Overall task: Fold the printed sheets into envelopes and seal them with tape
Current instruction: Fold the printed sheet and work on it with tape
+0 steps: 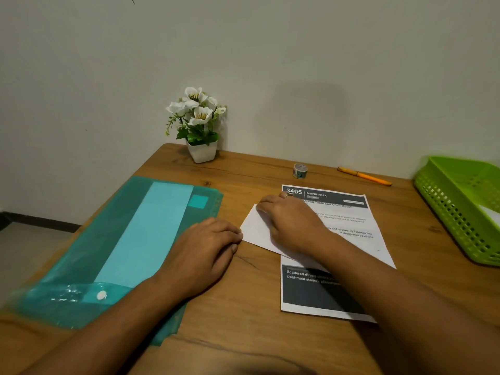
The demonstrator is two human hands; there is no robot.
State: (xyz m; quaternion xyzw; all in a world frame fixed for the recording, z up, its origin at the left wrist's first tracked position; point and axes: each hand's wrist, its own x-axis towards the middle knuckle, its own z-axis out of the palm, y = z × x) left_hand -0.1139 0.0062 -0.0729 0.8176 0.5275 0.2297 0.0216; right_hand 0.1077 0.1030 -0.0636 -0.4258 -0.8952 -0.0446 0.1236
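A printed sheet (pixel 349 220) with a dark header and a dark lower block lies on the wooden table (pixel 243 307) right of centre. A white folded piece of paper (pixel 257 231) lies slanted across its left edge. My right hand (pixel 292 223) presses flat on that white paper, fingers spread toward its upper corner, a ring on one finger. My left hand (pixel 208 247) rests palm down on the table, its fingertips touching the white paper's left corner. A small roll of tape (pixel 300 170) stands behind the sheet.
A teal plastic folder (pixel 89 261) with a light blue sheet inside covers the table's left side. A white pot of artificial flowers (pixel 201 152) stands at the back by the wall. An orange pen (pixel 364 175) lies behind the sheet. A green plastic basket (pixel 460 207) sits at right.
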